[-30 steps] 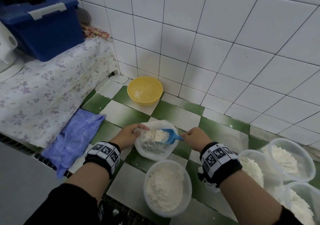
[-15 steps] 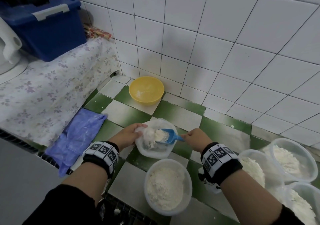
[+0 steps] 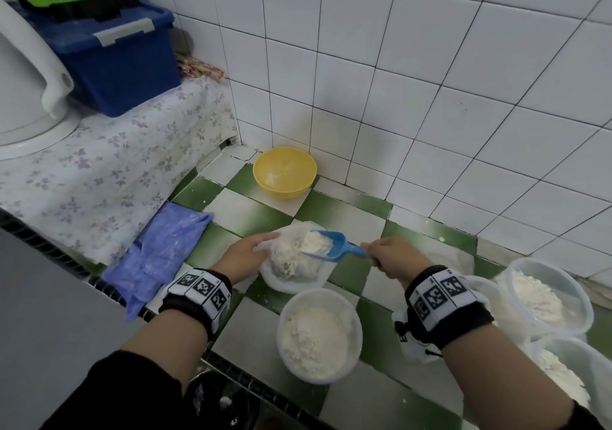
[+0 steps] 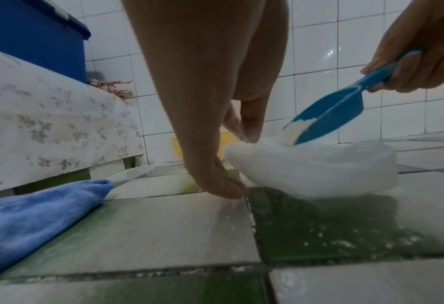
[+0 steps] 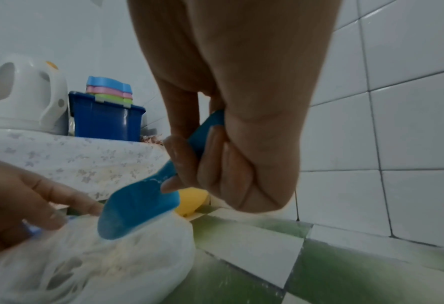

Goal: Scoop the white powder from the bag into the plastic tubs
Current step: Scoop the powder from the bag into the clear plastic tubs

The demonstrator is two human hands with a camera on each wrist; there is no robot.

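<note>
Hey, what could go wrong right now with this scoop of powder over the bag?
The blue scoop is heaped, so powder may spill onto the tiled counter on its way to the nearest tub. The left hand only pinches the bag by its rim; the soft bag could slump or slip.
</note>
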